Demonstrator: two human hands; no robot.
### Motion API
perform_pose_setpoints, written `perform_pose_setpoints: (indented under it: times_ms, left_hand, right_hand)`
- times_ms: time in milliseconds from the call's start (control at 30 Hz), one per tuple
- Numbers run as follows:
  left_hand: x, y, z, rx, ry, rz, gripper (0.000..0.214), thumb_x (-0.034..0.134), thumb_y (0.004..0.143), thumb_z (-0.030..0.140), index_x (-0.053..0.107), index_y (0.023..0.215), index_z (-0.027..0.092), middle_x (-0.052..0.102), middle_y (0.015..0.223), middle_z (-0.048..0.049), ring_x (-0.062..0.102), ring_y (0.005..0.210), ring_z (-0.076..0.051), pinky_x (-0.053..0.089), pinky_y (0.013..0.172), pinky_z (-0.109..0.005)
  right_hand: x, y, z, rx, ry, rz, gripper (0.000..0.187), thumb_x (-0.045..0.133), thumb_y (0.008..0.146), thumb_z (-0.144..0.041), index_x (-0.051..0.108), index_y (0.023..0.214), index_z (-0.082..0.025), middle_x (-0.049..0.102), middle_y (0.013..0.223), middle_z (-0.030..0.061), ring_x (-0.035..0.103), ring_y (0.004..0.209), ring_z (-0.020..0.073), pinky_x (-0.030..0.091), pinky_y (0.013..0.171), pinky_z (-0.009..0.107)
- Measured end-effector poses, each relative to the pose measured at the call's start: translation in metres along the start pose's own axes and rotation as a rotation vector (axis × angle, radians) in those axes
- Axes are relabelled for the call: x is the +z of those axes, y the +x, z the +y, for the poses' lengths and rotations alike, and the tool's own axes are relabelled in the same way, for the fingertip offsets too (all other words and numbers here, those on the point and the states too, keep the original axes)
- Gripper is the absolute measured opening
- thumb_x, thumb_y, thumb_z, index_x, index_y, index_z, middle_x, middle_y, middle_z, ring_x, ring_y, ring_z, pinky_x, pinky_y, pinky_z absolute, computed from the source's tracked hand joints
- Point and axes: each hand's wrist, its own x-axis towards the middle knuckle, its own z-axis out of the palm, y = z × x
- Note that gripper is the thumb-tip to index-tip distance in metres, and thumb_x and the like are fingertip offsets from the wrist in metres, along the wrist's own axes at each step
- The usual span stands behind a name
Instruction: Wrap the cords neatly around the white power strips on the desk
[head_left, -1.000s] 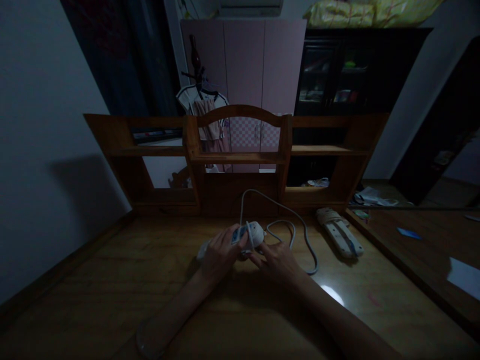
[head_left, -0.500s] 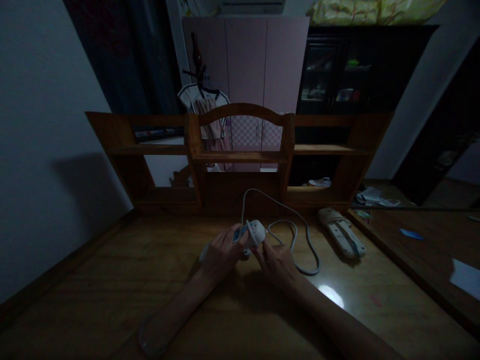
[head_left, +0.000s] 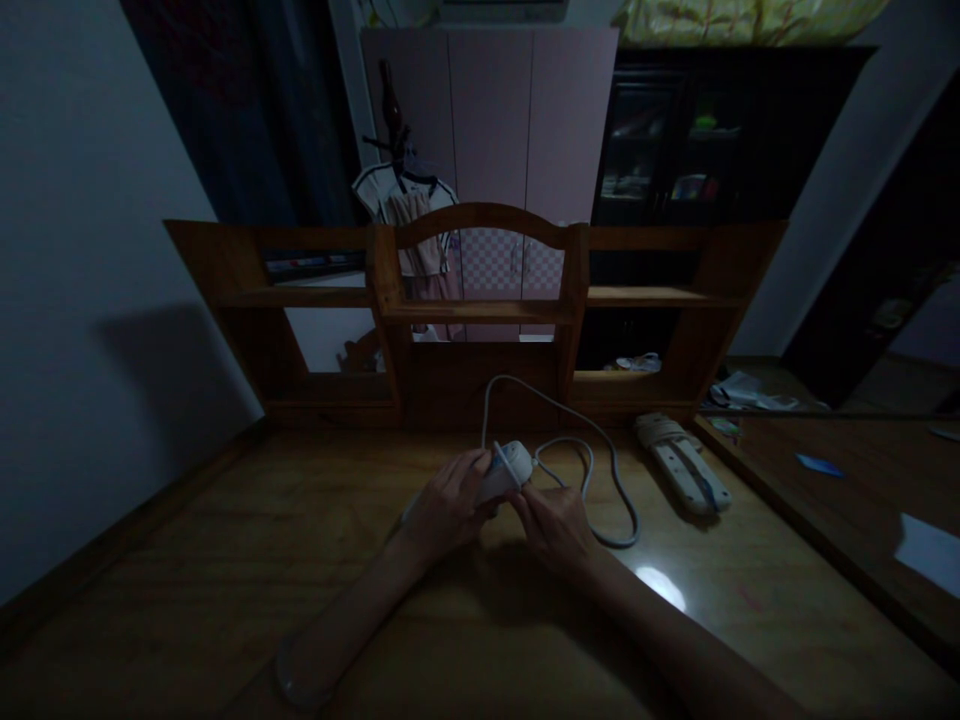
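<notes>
My left hand (head_left: 448, 500) is wrapped round a white power strip (head_left: 495, 485), which is held just over the wooden desk and tilted up to the right. A blue patch shows on its upper face, and my fingers hide most of the rest. The grey-white cord (head_left: 616, 480) leaves the strip's rounded right end, and one turn of it crosses over the body. At the lower edge of that turn my right hand (head_left: 555, 520) pinches the cord with thumb and fingers. The rest of the cord lies in loose loops behind and to the right.
On the right of the desk (head_left: 300, 600) lies a second white power strip (head_left: 690, 475) with its cord wound round one end. A wooden shelf unit (head_left: 480, 312) rises along the back. Past the right-hand ledge are a blue card (head_left: 819, 465) and white paper (head_left: 930, 552).
My left hand has turned the power strip slightly, so less of its blue patch shows. The right fingers have shifted a little with the cord turn across the body.
</notes>
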Motion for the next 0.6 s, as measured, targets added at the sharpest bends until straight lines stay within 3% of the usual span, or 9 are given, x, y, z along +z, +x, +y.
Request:
perform_pose_setpoints:
  times_ms: [167,433,533,600]
  left_hand:
    - [-0.002,0.000,-0.004,0.030,-0.071,-0.034,0.061,0.055,0.084,0.027,0.028,0.138,0.016,0.047,0.130,-0.0170,0.047,0.119,-0.029,0.040,0.101,-0.044]
    - [-0.002,0.001,-0.005,0.000,0.037,-0.124,0.066,0.054,0.085,0.023,0.022,0.142,0.019,0.043,0.135,-0.0132,0.050,0.117,-0.027,0.045,0.096,-0.041]
    - [0.002,-0.001,-0.007,-0.010,0.081,-0.098,0.064,0.053,0.086,0.022,0.022,0.142,0.019,0.045,0.134,-0.0136,0.050,0.116,-0.027,0.045,0.096,-0.041]
    - [0.005,-0.003,-0.011,-0.014,0.111,-0.042,0.063,0.051,0.088,0.022,0.022,0.143,0.018,0.044,0.135,-0.0151,0.048,0.120,-0.027,0.043,0.099,-0.043]
  right_hand:
    - [-0.001,0.001,0.001,0.014,0.008,0.011,0.029,0.037,0.097,-0.027,0.054,0.076,-0.015,0.056,0.057,0.0004,0.045,0.047,0.0083,0.024,0.052,0.025]
    - [0.002,0.000,0.005,0.065,0.038,0.004,0.030,0.038,0.097,-0.028,0.056,0.075,-0.016,0.058,0.058,0.0017,0.050,0.048,0.0103,0.027,0.051,0.025]
    - [0.002,0.003,0.001,0.092,0.029,-0.021,0.029,0.039,0.096,-0.030,0.059,0.079,-0.017,0.059,0.061,0.0019,0.053,0.051,0.0115,0.031,0.053,0.025]
    - [-0.004,0.009,-0.005,0.100,0.031,-0.011,0.025,0.042,0.096,-0.031,0.062,0.092,-0.017,0.062,0.070,0.0036,0.057,0.061,0.0141,0.037,0.058,0.026]
